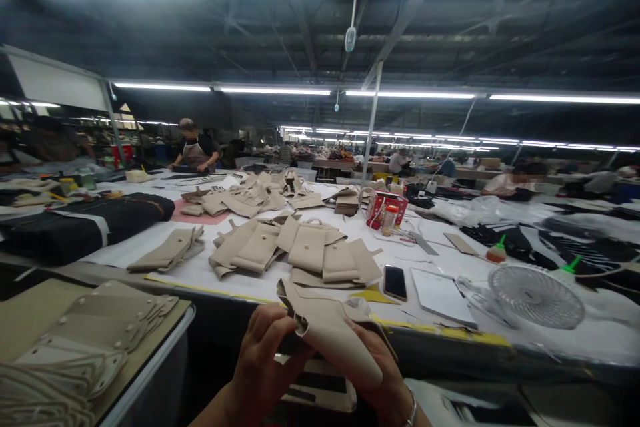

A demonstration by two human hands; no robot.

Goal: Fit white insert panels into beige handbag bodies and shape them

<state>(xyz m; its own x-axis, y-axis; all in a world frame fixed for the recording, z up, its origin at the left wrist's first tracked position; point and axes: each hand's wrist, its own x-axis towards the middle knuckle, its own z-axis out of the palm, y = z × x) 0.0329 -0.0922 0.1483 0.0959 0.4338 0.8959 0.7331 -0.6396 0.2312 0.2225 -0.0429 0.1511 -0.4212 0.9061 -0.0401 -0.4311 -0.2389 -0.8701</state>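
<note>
Between my two hands, in front of the table's near edge, is a beige leather-like bag piece (333,330), bent into a curve. My left hand (265,353) pinches its left edge with thumb and fingers. Around the right side of the same piece wraps my right hand (377,360), its fingers partly hidden behind the material; a metal bracelet (411,407) is on that wrist. Just beyond my hands lies a pile of similar beige flap pieces (305,247), some with a small round snap. Another stack of them (167,248) sits to the left.
A phone (395,281), a white pad (443,295) and a round fan (535,297) lie right of the pile. A red box (387,209) stands farther back. At lower left, a bin (165,353) carries stacked beige straps (75,347). A co-worker (195,150) stands across the table.
</note>
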